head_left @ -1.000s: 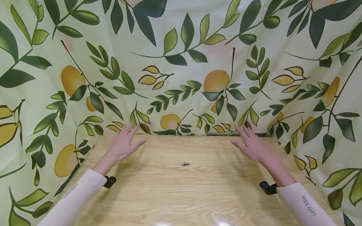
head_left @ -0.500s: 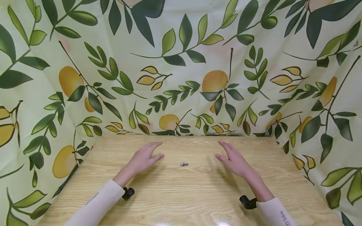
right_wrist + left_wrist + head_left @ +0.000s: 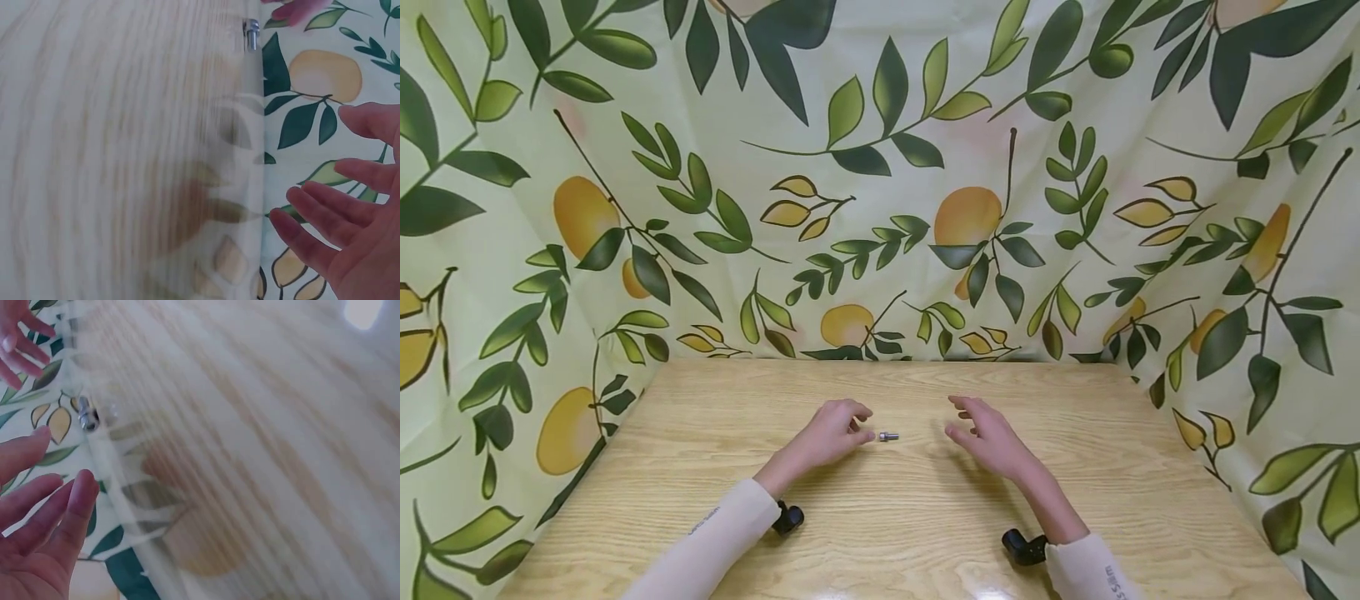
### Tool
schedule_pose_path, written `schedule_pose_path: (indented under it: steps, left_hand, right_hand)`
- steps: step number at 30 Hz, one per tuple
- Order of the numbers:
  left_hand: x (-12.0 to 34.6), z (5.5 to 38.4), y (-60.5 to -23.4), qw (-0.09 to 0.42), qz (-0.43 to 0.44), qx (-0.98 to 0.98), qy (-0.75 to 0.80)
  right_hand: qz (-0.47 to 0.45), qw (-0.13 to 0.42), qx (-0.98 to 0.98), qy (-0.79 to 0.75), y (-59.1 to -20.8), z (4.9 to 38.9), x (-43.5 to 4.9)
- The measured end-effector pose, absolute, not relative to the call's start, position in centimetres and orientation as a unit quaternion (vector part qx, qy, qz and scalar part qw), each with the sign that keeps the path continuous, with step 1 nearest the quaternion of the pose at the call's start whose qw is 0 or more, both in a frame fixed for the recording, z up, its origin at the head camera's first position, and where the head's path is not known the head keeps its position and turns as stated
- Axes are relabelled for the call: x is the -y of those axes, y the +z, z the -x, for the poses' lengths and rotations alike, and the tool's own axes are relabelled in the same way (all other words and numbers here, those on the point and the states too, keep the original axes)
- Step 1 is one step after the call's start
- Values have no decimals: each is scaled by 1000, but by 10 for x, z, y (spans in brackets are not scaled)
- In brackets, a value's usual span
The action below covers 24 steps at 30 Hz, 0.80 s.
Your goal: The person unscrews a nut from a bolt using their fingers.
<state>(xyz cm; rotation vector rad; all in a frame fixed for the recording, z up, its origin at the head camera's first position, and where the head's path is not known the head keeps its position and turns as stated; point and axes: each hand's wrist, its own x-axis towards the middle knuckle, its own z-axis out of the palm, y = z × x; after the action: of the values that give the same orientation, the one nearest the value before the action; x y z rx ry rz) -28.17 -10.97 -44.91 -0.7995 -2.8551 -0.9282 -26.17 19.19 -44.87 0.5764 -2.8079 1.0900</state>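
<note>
Along the far, left and right sides, cloth [image 3: 880,187] printed with fruit and leaves. Before it, wood-grained desk [image 3: 895,525]. Over it at left, left grip [image 3: 826,435] holding nothing, fingers loosely bent; at right, right grip [image 3: 992,442] likewise unladen, fingers relaxed and apart. Between both, lying just beside the left grip, small metal bolt [image 3: 889,437].

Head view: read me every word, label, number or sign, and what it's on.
"Slim": right sleeve, with the start of the print cut off by the picture's edge.
Left sleeve: print too small and blurred to read.
Bolt: no readable marking.
</note>
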Motion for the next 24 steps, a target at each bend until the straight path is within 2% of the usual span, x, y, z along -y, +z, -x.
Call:
schedule_pose_path:
  steps: [8, 24]
  left_hand:
    - [89, 289, -453, 39, 277, 932, -229]
    - [70, 290, -455, 44, 279, 949, -140]
  right_hand:
    - [-193, 28, 907, 372, -453, 263, -180]
    - [-182, 26, 902, 390, -454, 264, -164]
